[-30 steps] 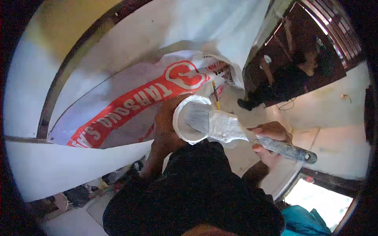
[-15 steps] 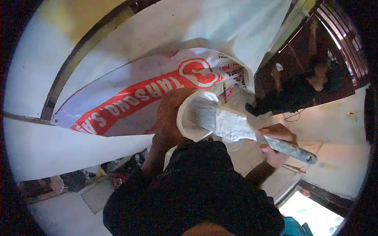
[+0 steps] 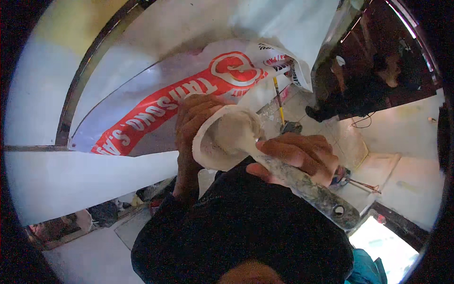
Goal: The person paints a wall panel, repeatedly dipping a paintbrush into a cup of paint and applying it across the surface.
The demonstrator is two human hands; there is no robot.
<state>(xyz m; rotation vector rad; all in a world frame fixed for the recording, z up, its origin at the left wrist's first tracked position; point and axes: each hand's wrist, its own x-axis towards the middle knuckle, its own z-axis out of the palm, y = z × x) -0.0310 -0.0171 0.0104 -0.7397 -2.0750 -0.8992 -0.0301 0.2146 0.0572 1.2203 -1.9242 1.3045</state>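
Note:
My left hand (image 3: pixel 191 124) grips a round white bowl (image 3: pixel 226 138) smeared with pale putty and holds it tilted in front of my chest. My right hand (image 3: pixel 297 157) is closed round the grey, putty-crusted handle of a scraper (image 3: pixel 316 193). The handle slants down to the right and ends in a hanging hole. Its blade end reaches into the bowl and is hidden there. The two hands are close together, with my right fingers almost at the bowl's rim. My dark shirt (image 3: pixel 246 232) fills the lower middle.
A white sheet with a red band (image 3: pixel 156 106) hangs behind the hands. A white panel (image 3: pixel 71 182) crosses the left side. Far below lie a tiled floor (image 3: pixel 392 137), a yellow-handled tool (image 3: pixel 279 102) and clutter (image 3: pixel 94 217). Another person in dark clothes (image 3: pixel 359 87) is at the upper right.
The putty-coated blade lay across the bowl before; now it is sunk inside it and my right hand has slid up close to the rim. The bowl has shifted slightly.

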